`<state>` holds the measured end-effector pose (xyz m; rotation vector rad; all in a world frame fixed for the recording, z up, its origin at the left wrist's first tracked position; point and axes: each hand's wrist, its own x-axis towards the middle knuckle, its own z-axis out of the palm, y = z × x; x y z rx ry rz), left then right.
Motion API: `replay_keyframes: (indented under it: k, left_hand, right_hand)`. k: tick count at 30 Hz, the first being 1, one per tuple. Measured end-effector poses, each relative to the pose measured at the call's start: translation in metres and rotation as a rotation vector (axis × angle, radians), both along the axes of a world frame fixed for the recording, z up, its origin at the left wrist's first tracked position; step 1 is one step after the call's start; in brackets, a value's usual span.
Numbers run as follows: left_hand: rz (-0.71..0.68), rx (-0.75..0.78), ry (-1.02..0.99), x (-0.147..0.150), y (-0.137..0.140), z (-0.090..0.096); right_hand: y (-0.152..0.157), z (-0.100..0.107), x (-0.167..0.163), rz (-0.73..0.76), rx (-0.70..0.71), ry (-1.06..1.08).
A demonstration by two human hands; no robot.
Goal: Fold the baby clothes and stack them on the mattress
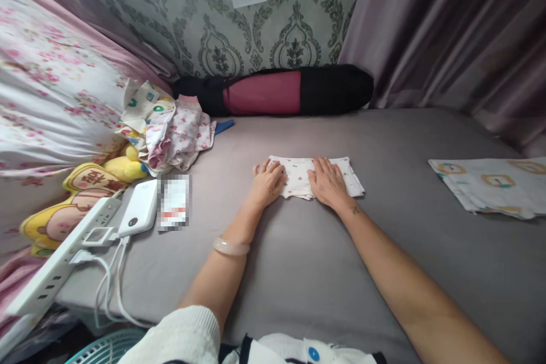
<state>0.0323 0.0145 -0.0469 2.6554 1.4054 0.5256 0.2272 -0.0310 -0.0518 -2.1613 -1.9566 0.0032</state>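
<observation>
A small white garment with tiny prints point(298, 179) lies folded flat on the grey bed sheet point(324, 273). My left hand point(268, 182) rests on its left end, the fingers laid over the cloth. Toward the right part of the same garment, my right hand point(327, 183) presses down flat with fingers stretched out. Neither hand grips the fabric. The cloth beneath the palms is hidden.
Folded printed cloth point(495, 185) lies to the right. At left are a heap of clothes point(174, 131), a yellow plush toy point(125, 165), a white power bank point(139, 207), a power strip point(63, 256) and cables. A black and pink bag point(264, 92) lies along the wall.
</observation>
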Motion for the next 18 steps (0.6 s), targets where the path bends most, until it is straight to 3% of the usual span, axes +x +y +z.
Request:
replay_keyframes:
  k: [12,18]
  left_hand:
    - [0.032,0.019,-0.027,0.0,0.001,0.003]
    - [0.067,0.035,-0.048,-0.001,0.003,0.001]
  right_hand:
    - [0.005,0.012,-0.016,0.011,0.006,0.011]
    - [0.011,0.005,-0.026,0.052,-0.013,-0.003]
